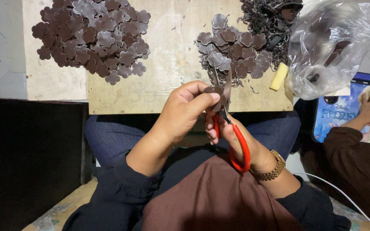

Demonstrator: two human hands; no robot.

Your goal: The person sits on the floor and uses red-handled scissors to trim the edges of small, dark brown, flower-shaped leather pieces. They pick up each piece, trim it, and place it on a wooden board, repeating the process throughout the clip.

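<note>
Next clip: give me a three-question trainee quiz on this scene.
1. True or false: the right hand works the red-handled scissors.
2. What does the left hand pinch? A) yellow block B) brown flower piece C) plastic bag
3. Which flower pile on the board is bigger, the left pile or the middle pile?

Key: 1 true. 2 B, the flower piece. 3 The left pile.

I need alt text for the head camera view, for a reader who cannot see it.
A left hand holds a small brown flower-shaped piece while the right hand works red-handled scissors on it. Two piles of brown pieces lie on a wooden board.
</note>
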